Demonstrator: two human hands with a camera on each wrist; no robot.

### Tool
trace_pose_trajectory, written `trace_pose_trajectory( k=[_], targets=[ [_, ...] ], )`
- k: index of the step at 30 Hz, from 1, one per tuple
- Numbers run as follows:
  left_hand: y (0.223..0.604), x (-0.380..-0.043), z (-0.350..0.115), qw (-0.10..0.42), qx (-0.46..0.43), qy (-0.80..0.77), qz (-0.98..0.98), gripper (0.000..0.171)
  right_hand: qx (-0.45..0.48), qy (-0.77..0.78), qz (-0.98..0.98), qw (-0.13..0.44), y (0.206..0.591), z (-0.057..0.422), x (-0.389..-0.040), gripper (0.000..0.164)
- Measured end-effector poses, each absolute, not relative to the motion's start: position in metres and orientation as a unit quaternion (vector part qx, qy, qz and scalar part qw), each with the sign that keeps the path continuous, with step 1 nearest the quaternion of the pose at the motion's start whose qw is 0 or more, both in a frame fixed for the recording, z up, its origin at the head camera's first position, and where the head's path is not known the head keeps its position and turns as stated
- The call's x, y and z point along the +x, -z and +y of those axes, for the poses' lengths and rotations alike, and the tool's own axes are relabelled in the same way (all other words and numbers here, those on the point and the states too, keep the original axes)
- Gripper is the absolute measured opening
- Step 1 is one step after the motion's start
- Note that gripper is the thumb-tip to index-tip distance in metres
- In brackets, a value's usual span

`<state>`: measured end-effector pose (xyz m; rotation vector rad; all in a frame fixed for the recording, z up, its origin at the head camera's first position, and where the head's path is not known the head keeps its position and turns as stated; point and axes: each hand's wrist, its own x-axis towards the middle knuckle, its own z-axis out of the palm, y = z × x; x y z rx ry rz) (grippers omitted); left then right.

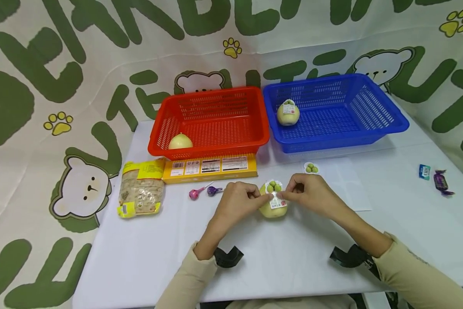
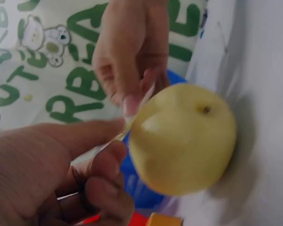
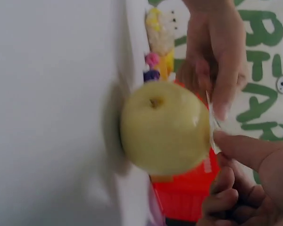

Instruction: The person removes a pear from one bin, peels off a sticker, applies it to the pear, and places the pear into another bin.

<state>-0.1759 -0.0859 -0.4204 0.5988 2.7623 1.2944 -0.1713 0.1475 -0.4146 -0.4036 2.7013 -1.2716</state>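
A pale yellow pear (image 1: 269,213) sits on the white table in front of the person, and its stem end shows in the left wrist view. On its upper face is a sticker (image 1: 279,202) with a picture of green fruit and a white printed label. The left hand (image 1: 235,201) pinches the sticker's left side between thumb and fingers. From the other side, the right hand (image 1: 313,194) pinches its right side. Edge-on in the right wrist view, the sticker (image 3: 212,123) stands between the fingertips, close against the pear; how much of it adheres is hidden.
Behind stand a red basket (image 1: 216,148) holding a pale round fruit (image 1: 180,141) and a blue basket (image 1: 332,140) with a stickered pear (image 1: 287,116). A sticker sheet (image 1: 349,186), yellow box (image 1: 212,168), yellow-clear food bag (image 1: 141,189), two lollipops (image 1: 194,194) and wrapped sweets (image 1: 440,181) lie around.
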Motion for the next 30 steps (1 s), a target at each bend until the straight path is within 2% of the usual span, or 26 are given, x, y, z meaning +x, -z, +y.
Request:
trace_pose_trajectory(
  k=[3, 5, 9, 11, 18, 23, 27, 30],
  targets=[
    [0.420, -0.176, -0.087, -0.028, 0.177, -0.389, 0.903, 0.034, -0.108, 0.417, 0.901, 0.057, 0.414, 0.153, -0.171, 0.029],
    [0.423, -0.178, -0.087, -0.032, 0.172, -0.385, 0.906, 0.035, -0.097, 0.432, 0.894, 0.072, 0.416, 0.156, -0.170, 0.034],
    [0.434, -0.180, -0.086, 0.021, 0.193, -0.387, 0.901, 0.053, -0.101, 0.466, 0.869, 0.129, 0.428, 0.154, -0.169, 0.049],
    [0.440, -0.181, -0.086, 0.051, 0.209, -0.397, 0.892, 0.057, -0.107, 0.481, 0.857, 0.149, 0.435, 0.150, -0.167, 0.054],
    [0.441, -0.180, -0.092, 0.132, 0.250, -0.446, 0.849, 0.065, -0.127, 0.520, 0.832, 0.145, 0.443, 0.144, -0.162, 0.052],
    [0.439, -0.178, -0.095, 0.141, 0.270, -0.426, 0.852, 0.077, -0.161, 0.524, 0.821, 0.162, 0.445, 0.150, -0.161, 0.057],
    [0.440, -0.176, -0.096, 0.146, 0.266, -0.446, 0.842, 0.077, -0.196, 0.498, 0.827, 0.171, 0.443, 0.153, -0.161, 0.070],
    [0.440, -0.176, -0.095, 0.165, 0.246, -0.472, 0.830, 0.071, -0.199, 0.481, 0.837, 0.172, 0.439, 0.153, -0.163, 0.071]
  ],
)
